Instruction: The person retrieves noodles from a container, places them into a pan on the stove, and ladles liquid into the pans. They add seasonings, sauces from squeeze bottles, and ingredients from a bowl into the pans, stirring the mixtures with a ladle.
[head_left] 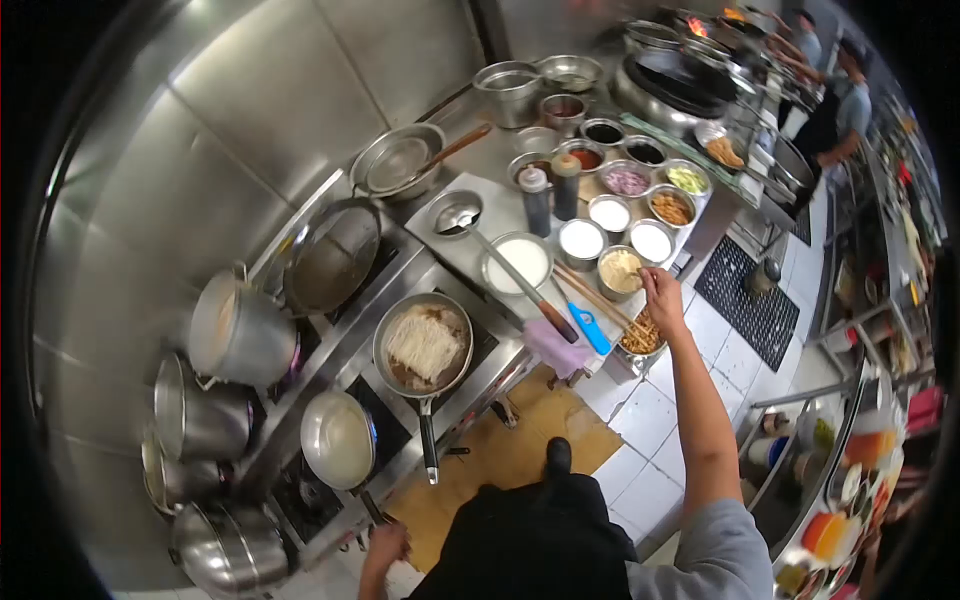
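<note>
- The left hand (388, 545) is closed around the dark handle of a shallow, round, silver metal pan (337, 440), which holds a pale liquid.
- This pan is over a burner at the front edge of the steel stove (470, 378); its long axis crosses that edge, bowl end over the stove, handle pointing out toward the person.
- The right hand (660, 297) has its fingers drawn together at the rim of a round metal bowl of pale yellow powder (620, 270); whether they grip a utensil is too small to tell.
- The powder bowl is near the right edge of the steel tabletop (487, 192), just beside two round metal bowls of white contents.
- A round grey pan with a black handle (425, 345), holding a pale noodle-like mass, sits farther along the stove, its handle pointing out past the front edge.
- A long metal ladle with a wooden grip (505, 257) lies with its bowl toward the tabletop's stove-side edge and its grip toward the near edge, beside a bright blue handle (588, 327) and a lilac cloth (557, 347) at the near corner.
</note>
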